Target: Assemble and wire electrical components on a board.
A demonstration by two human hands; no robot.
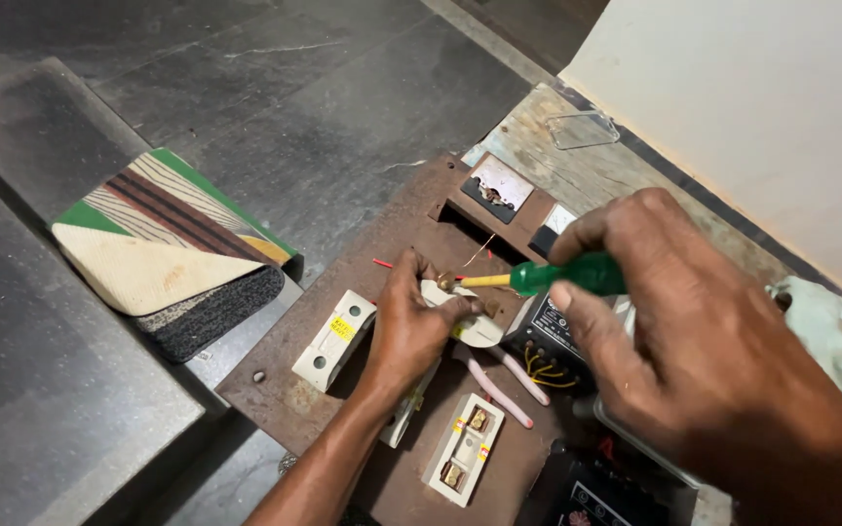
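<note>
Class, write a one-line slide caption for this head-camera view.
Left hand steadies a white electrical fitting on a rusty board while right hand applies a green-handled screwdriver.

Your left hand point(411, 326) rests on the metal board point(397, 239), pinching a small fitting point(460, 314) near its middle. Your right hand point(694, 341) hangs to the right of it, closer to the camera, with the screwdriver point(538, 279) reaching left so its tip meets the fitting. A fuse carrier point(335, 340) lies on the board just left of your left wrist; a second one point(464, 449) lies nearer you. A folded mat point(168, 248) sits on the floor, left of the board. A wall point(762, 107) stands behind, at right.
</note>
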